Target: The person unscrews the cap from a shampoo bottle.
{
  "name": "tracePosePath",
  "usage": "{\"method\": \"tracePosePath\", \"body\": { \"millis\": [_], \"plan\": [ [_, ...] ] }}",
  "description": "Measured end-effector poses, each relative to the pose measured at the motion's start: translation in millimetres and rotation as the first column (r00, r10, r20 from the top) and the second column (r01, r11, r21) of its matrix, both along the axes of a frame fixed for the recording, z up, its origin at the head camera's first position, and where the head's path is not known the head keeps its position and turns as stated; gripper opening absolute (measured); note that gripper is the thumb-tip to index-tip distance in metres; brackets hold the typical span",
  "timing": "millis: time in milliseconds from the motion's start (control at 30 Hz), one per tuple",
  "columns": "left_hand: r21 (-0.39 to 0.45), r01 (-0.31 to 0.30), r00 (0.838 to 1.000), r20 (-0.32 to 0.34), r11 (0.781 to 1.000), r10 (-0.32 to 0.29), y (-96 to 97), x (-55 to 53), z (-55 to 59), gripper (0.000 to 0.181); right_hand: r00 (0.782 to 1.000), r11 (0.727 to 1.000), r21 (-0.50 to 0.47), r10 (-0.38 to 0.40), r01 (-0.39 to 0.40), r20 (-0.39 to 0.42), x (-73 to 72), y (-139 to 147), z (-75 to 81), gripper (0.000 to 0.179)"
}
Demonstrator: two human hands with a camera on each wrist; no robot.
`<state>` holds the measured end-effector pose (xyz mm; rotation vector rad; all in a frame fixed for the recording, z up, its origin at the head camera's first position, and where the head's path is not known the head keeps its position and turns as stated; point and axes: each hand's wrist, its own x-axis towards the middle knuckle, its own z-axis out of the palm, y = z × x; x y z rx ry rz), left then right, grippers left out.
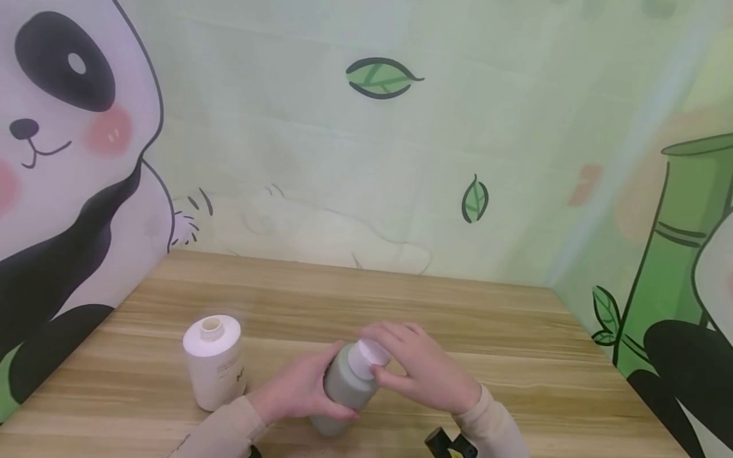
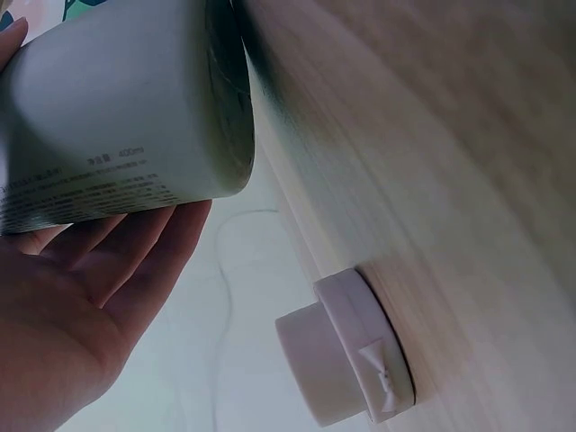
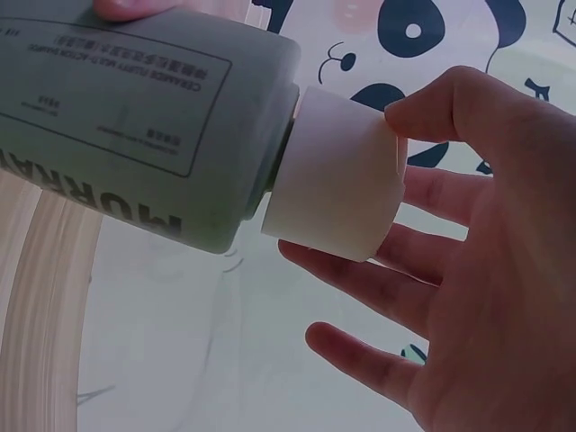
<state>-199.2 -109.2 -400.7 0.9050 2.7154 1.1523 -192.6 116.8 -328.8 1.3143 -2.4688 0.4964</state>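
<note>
A grey-green shampoo bottle (image 1: pixel 346 385) leans to the right in the head view, its base close to the tabletop. My left hand (image 1: pixel 303 386) grips its body, thumb across the front. At the bottle's top sits a wide white cap (image 3: pixel 335 173). My right hand (image 1: pixel 420 366) holds this cap between thumb and fingers, the little finger (image 3: pixel 364 360) standing off it. Small print covers the bottle's lower side (image 2: pixel 117 117) in the left wrist view. Left of my left hand, a white bottle (image 1: pixel 214 366) stands upright with its neck uncapped.
On the wooden table (image 1: pixel 275 289), the left wrist view shows a pale stepped cap (image 2: pixel 346 351) with a small bow; I cannot find it in the head view. A cloth backdrop (image 1: pixel 275 95) with pandas and leaves hangs behind the table. A black mount (image 1: pixel 449 443) sits by my right wrist.
</note>
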Motion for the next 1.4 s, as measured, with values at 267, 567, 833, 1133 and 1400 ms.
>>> {"method": "tracePosePath", "body": {
  "millis": [267, 567, 833, 1133, 1400],
  "plan": [
    [0.01, -0.002, 1.0, 0.007, 1.0, 0.002, 0.1, 0.1, -0.1, 0.071, 1.0, 1.0, -0.008, 0.003, -0.003, 0.006, 0.7, -0.6, 0.0, 0.043],
    [-0.003, -0.003, 1.0, -0.018, 1.0, 0.003, -0.7, -0.8, 0.0, 0.072, 0.998, 0.996, -0.09, -0.015, 0.01, -0.057, -2.7, -0.2, 0.2, 0.049],
    [0.003, -0.013, 1.0, -0.021, 1.0, 0.013, 0.2, -1.8, 0.2, 0.072, 0.995, 0.994, -0.101, -0.055, 0.046, -0.088, -4.0, -0.6, 1.6, 0.036],
    [0.005, 0.002, 1.0, -0.028, 1.0, -0.002, 0.2, -2.9, 0.7, 0.07, 0.994, 0.997, -0.06, -0.052, 0.047, -0.092, -2.8, -0.3, 1.5, 0.035],
    [0.007, 0.013, 1.0, 0.014, 1.0, -0.014, -0.8, -1.3, 0.2, 0.07, 0.997, 0.999, -0.033, -0.018, 0.015, -0.07, 0.9, 0.5, 0.9, 0.042]
  ]
}}
